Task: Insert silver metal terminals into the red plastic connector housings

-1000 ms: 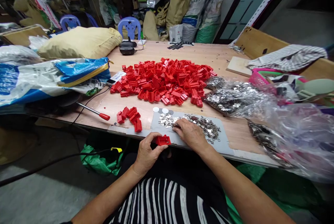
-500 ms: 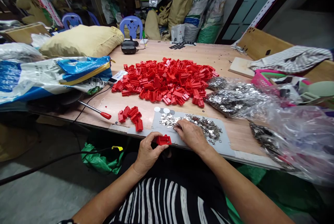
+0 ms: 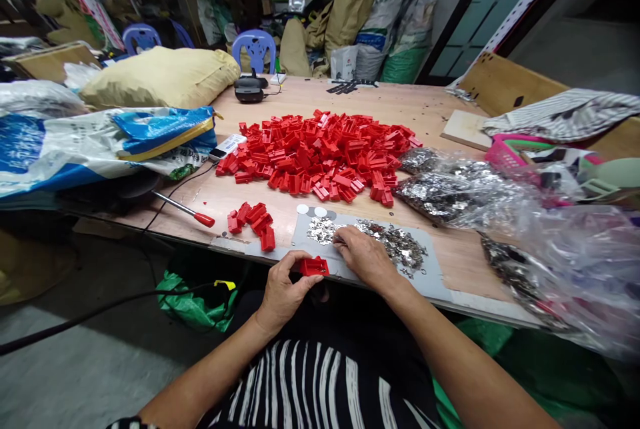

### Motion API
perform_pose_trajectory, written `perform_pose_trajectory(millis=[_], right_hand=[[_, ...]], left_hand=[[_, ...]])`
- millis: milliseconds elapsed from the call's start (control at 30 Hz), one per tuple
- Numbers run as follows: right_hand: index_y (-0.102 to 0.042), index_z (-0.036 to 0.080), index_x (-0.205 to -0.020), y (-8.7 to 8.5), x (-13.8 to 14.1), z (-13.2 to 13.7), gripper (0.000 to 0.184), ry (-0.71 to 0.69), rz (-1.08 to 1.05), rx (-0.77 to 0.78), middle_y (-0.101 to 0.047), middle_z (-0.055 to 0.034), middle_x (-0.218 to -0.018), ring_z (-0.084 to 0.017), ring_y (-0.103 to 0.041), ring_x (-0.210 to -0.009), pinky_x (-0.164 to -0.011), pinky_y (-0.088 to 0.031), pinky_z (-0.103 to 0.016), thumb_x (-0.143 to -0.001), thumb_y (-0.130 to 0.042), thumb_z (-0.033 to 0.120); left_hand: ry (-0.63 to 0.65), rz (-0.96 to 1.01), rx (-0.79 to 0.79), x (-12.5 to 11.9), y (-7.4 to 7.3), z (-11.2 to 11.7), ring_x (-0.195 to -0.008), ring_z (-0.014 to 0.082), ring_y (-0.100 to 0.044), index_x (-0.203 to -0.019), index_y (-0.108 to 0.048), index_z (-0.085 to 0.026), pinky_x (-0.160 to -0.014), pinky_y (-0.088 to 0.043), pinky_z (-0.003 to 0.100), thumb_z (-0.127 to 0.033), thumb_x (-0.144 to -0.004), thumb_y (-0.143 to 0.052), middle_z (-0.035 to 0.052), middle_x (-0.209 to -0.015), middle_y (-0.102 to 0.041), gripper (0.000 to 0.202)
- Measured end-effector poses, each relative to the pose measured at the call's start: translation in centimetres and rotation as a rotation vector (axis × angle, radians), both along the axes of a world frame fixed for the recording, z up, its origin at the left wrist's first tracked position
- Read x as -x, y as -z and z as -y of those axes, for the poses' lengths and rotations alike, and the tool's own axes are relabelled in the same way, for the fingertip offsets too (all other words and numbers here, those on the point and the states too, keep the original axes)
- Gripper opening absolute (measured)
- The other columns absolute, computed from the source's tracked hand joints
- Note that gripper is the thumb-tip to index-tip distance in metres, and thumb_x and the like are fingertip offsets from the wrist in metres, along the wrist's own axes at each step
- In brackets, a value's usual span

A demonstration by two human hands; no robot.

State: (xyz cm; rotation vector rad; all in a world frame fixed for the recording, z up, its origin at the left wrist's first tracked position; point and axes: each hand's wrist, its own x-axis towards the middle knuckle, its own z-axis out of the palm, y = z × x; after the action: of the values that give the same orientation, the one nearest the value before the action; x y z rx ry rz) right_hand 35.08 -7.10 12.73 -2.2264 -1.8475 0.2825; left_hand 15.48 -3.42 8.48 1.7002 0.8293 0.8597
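My left hand [image 3: 284, 289] pinches a small red plastic housing [image 3: 315, 266] at the table's front edge, its hollow side facing up. My right hand [image 3: 365, 256] is over the grey mat [image 3: 433, 286], fingertips pressed together beside a pile of shiny flat metal pieces [image 3: 321, 230]. Whatever those fingertips hold, if anything, is hidden. Behind and to the right of that hand lies a darker pile of small metal parts [image 3: 405, 249]. A few red housings [image 3: 255, 221] rest on the table left of the mat.
A large heap of red housings [image 3: 320, 152] covers the table's middle. Clear bags of metal parts [image 3: 450, 189] lie to the right, near a pink basket [image 3: 505, 152]. A red-tipped lever [image 3: 203, 218] juts out at left, before a blue-white sack [image 3: 100, 146].
My right hand's fingertips have drawn closer together at the metal pile. The left hand still grips the red housing in nearly the same place. The whole view has shifted slightly.
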Motion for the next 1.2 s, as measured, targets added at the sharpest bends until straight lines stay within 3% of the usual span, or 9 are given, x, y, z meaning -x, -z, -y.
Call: perform_pose_trajectory(millis=[133, 300, 500, 667, 867, 1100, 1200], right_hand=[[-0.055, 0.021, -0.089, -0.3, -0.1, 0.7, 0.005, -0.065, -0.332, -0.154, -0.064, -0.0018, -0.085, -0.016, -0.057, -0.076, -0.069, -0.04, -0.026, -0.088, -0.05, 0.02], [-0.057, 0.02, -0.083, -0.3, 1.0, 1.8, 0.012, -0.033, -0.677, -0.191, -0.055, 0.0032, -0.068, -0.012, -0.049, -0.059, -0.058, -0.038, -0.024, -0.089, -0.053, 0.03], [-0.061, 0.019, -0.081, -0.2, 2.1, 2.8, 0.017, -0.039, -0.77, -0.213, -0.058, 0.0006, -0.074, -0.011, -0.048, -0.059, -0.057, -0.04, -0.024, -0.088, -0.055, 0.033], [-0.064, 0.021, -0.08, -0.3, 1.7, 3.3, 0.02, -0.128, -0.784, -0.191, -0.06, -0.0019, -0.079, -0.016, -0.056, -0.069, -0.063, -0.048, -0.028, -0.087, -0.057, 0.038], [-0.068, 0.023, -0.089, -0.3, 0.8, 3.5, 0.017, -0.307, -0.665, -0.196, -0.065, -0.0032, -0.085, -0.016, -0.061, -0.08, -0.074, -0.048, -0.028, -0.092, -0.052, 0.024], [-0.067, 0.023, -0.095, 0.0, 0.9, 3.6, 0.013, -0.273, -0.718, -0.123, -0.069, -0.0033, -0.093, -0.016, -0.063, -0.084, -0.078, -0.049, -0.029, -0.089, -0.055, 0.025], [-0.063, 0.022, -0.092, 0.4, 0.9, 3.8, 0.011, -0.206, -0.772, -0.088, -0.068, -0.0018, -0.088, -0.016, -0.062, -0.075, -0.071, -0.049, -0.027, -0.088, -0.057, 0.029]], left_hand=[[0.066, 0.195, 0.297, -0.4, -0.6, -0.1, -0.086, 0.0175, -0.066, -0.106, -0.061, -0.019, -0.083, -0.052, 0.03, -0.031, -0.073, -0.074, 0.0042, -0.095, -0.069, 0.037], [0.145, 0.357, 0.573, -1.1, -1.5, -0.2, -0.086, 0.0162, -0.065, -0.117, -0.059, -0.019, -0.084, -0.052, 0.031, -0.028, -0.074, -0.073, 0.0039, -0.096, -0.069, 0.047], [0.173, 0.456, 0.778, -1.1, -2.7, -0.3, -0.082, 0.0158, -0.065, -0.122, -0.059, -0.021, -0.08, -0.053, 0.033, -0.03, -0.072, -0.074, 0.0037, -0.093, -0.067, 0.053], [0.164, 0.465, 0.763, -1.1, -3.2, -0.6, -0.081, 0.0152, -0.064, -0.118, -0.062, -0.02, -0.076, -0.053, 0.03, -0.029, -0.071, -0.075, 0.0046, -0.094, -0.067, 0.05], [0.201, 0.371, 0.59, -1.5, -3.0, -0.5, -0.084, 0.015, -0.063, -0.118, -0.064, -0.02, -0.081, -0.051, 0.029, -0.028, -0.072, -0.074, 0.0039, -0.094, -0.07, 0.048], [0.19, 0.317, 0.515, -1.5, -2.4, -0.6, -0.085, 0.0157, -0.062, -0.118, -0.064, -0.02, -0.084, -0.05, 0.03, -0.031, -0.074, -0.071, 0.004, -0.094, -0.07, 0.046], [0.207, 0.321, 0.518, -1.5, -2.2, -0.5, -0.083, 0.0155, -0.062, -0.121, -0.062, -0.019, -0.082, -0.05, 0.03, -0.031, -0.075, -0.07, 0.0045, -0.093, -0.069, 0.048]])
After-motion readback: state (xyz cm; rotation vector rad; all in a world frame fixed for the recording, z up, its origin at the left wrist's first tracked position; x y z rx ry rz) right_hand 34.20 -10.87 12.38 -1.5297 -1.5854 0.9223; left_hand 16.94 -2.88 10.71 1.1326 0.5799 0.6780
